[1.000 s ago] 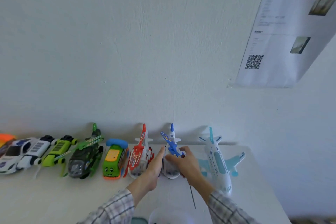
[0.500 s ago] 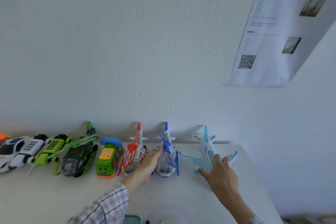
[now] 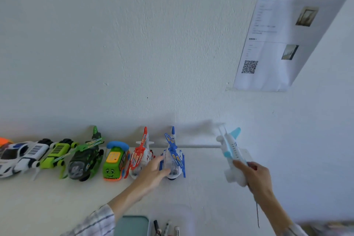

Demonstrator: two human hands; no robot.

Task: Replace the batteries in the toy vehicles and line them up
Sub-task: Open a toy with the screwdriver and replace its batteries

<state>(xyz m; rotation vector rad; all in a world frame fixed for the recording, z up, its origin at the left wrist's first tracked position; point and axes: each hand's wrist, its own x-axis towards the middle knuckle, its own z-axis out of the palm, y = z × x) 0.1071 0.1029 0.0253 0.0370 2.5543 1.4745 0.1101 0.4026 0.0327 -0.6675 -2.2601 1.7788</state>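
The white-and-light-blue plastic toy airliner is gripped aloft by the right hand, seemingly for battery access, while the blue-rotored white toy helicopter is steadied by the spread left hand.

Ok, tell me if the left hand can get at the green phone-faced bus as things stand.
Probably yes. The left hand rests open against the blue helicopter; only the red helicopter stands between it and the green bus, whose front faces open table.

A white desk against the wall carries a far row of plastic toys: white car, lime vehicle, dark green helicopter, green phone-bus, red helicopter, blue helicopter. A teal tray sits near.
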